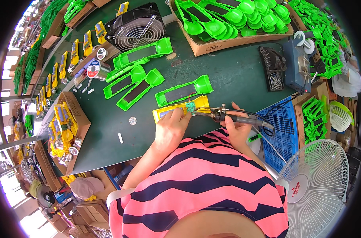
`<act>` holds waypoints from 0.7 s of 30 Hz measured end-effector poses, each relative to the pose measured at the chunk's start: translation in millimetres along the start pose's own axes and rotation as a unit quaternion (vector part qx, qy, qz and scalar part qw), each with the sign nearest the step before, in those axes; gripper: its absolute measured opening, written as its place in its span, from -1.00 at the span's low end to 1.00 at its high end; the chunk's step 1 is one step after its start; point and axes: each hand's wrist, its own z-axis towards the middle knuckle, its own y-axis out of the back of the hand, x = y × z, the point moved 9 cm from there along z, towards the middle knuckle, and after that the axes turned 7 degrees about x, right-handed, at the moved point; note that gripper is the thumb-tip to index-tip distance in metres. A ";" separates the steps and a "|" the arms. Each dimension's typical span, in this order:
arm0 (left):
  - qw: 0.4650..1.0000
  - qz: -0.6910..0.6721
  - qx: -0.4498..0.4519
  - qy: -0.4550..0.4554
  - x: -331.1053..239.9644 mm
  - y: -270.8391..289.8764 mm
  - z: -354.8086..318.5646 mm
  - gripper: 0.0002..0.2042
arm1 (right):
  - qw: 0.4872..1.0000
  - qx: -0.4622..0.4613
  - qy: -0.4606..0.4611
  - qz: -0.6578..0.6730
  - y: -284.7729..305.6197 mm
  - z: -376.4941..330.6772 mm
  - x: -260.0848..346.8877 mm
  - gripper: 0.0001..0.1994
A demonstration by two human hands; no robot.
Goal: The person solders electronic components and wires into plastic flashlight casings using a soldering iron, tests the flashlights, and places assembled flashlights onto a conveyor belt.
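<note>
On the green bench mat, a yellow plastic housing point(203, 100) lies in front of me with a small green circuit board point(190, 106) at its middle. The bunched fingers of my left hand point(170, 127) grip the housing beside the board; their tips are partly hidden. My right hand point(237, 130) is closed around the dark handle of a soldering iron point(244, 119), its tip reaching the board from the right. Just beyond lies a green plastic housing point(182, 93) with a dark strip inside, a thin wire running near its edge.
More green housings point(143, 89) lie left of centre, near a solder spool point(98, 70) and a black fan point(136, 27). A carton point(212, 47) of green parts stands at the back, a blue soldering station point(296, 65) at right. A box point(80, 115) of yellow units sits left.
</note>
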 end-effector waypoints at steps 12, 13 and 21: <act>0.998 -0.036 -0.013 0.046 18.5 -5.0 -7.3 -0.92 | 0.994 -0.105 0.034 -0.025 26.9 19.0 3.1 -0.82; 0.999 -0.029 -0.036 0.024 12.0 0.7 -5.8 -0.92 | 0.983 -0.143 -0.022 -0.115 38.2 16.2 -2.1 -0.81; 0.969 0.030 -0.111 0.219 63.2 15.8 -0.2 -0.74 | 0.954 -0.155 0.068 -0.246 76.4 33.1 23.0 -0.71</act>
